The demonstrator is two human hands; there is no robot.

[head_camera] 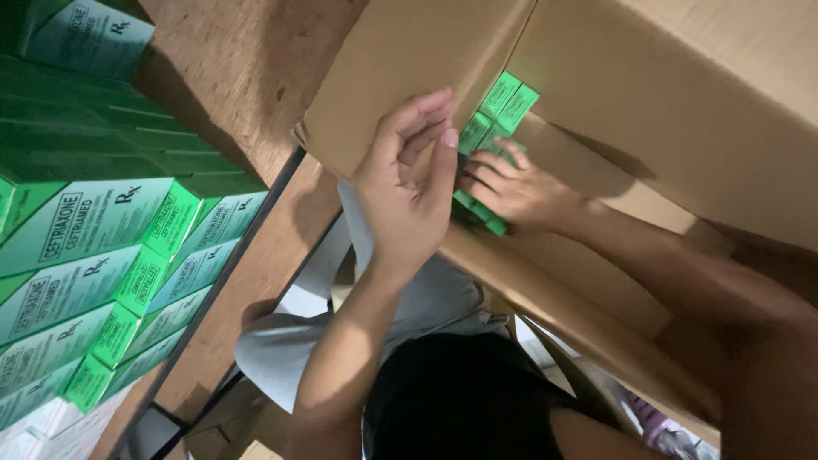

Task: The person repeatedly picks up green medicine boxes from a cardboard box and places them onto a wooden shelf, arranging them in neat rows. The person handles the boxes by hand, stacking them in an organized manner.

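A row of small green boxes [501, 100] stands inside a large brown cardboard carton [400, 60]. My right hand [524, 194] reaches in from the right, its fingers wrapped over the middle of that row, so some boxes are hidden under it. More of the row shows below the fingers. My left hand [407, 192] is raised just left of the row, fingers loosely bent and apart, with the thumb tip close to a green box. It holds nothing that I can see.
Stacks of larger green and white cartons [94, 255] fill the left side on a brown surface [247, 68] with a dark edge. A grey cloth [426, 298] and a black shape [460, 392] lie below my arms. The carton's flap [588, 290] runs under my right forearm.
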